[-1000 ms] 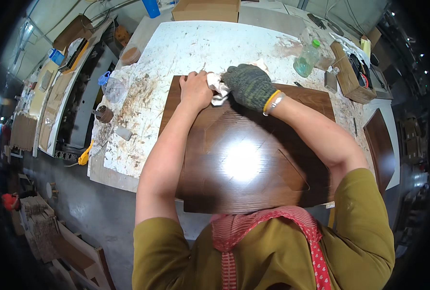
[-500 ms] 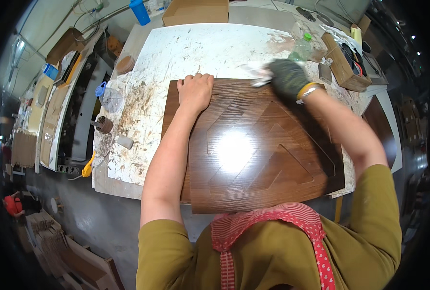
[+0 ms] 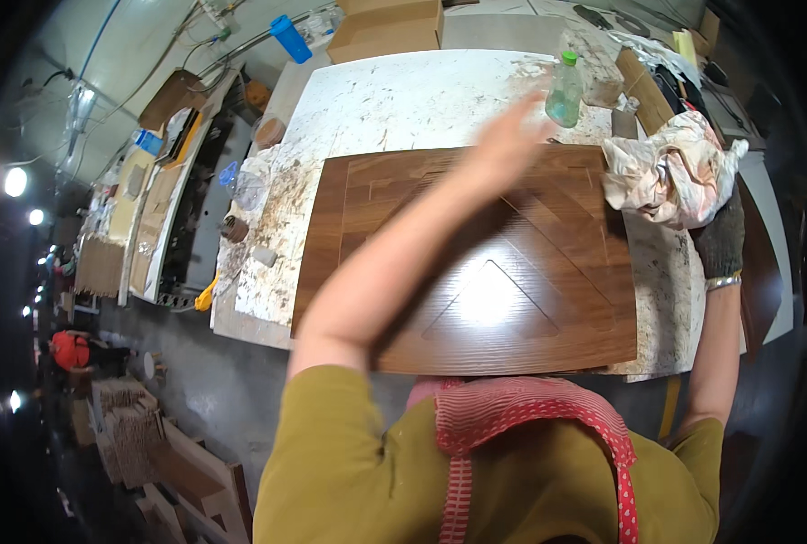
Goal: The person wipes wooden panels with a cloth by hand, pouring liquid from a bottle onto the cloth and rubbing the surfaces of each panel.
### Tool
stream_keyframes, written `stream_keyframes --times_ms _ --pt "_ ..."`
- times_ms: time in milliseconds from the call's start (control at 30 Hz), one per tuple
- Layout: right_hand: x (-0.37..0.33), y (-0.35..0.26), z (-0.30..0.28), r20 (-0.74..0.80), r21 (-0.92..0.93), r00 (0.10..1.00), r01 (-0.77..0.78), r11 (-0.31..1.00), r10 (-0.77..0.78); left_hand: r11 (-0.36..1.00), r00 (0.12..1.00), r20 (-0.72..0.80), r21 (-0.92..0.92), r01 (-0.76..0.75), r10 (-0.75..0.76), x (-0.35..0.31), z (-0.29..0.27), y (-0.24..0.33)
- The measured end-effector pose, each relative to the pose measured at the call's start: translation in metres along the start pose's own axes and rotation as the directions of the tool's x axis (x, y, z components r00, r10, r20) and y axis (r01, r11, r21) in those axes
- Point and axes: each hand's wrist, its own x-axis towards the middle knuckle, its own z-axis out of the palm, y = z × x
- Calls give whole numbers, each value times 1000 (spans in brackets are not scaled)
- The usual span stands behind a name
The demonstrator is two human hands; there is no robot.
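Observation:
A dark brown wood-grain panel (image 3: 485, 340) with grooved angular lines lies on the worktable in front of me. My left hand (image 3: 512, 136) is bare and crosses above the panel's far edge, close to a clear green bottle with a green cap (image 3: 563, 95). Motion smears its fingers, so their grip cannot be made out. To the right of the panel, my right hand (image 3: 720, 238) wears a dark glove. It is closed on a crumpled, stained white rag (image 3: 671, 172), which hides most of the fingers and overlaps the panel's right edge.
The white board (image 3: 403, 91) under the panel is stained brown. At its left stand a clear plastic bottle (image 3: 251, 189) and a small brown-stained jar (image 3: 234, 228). A cardboard box (image 3: 385, 32) and a blue bottle (image 3: 290, 39) are at the back. A wooden box (image 3: 643, 86) holds tools at right.
My right hand has moved the rag from the panel's far edge out to the right. My left hand has left the panel's far left edge and swung right toward the green bottle.

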Motion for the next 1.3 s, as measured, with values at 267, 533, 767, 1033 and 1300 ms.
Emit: stream_keyframes --times_ms 267,533,767,1033,1300 --pt "-26 65 -42 241 263 953 -245 933 183 987 987 -84 -66 -145 139 57 129 56" --pt "-30 72 -37 55 423 995 -100 901 85 896 991 128 -444 23 39 77 192 69" --pt "-61 55 43 865 387 500 -701 -600 -27 946 926 374 -281 159 -45 89 224 52" --pt "-102 81 28 773 523 600 -415 -745 208 955 931 -244 48 292 -272 205 82 -82" --pt "-129 75 24 348 808 849 -487 331 397 887 858 -228 -91 453 -461 250 112 -140"
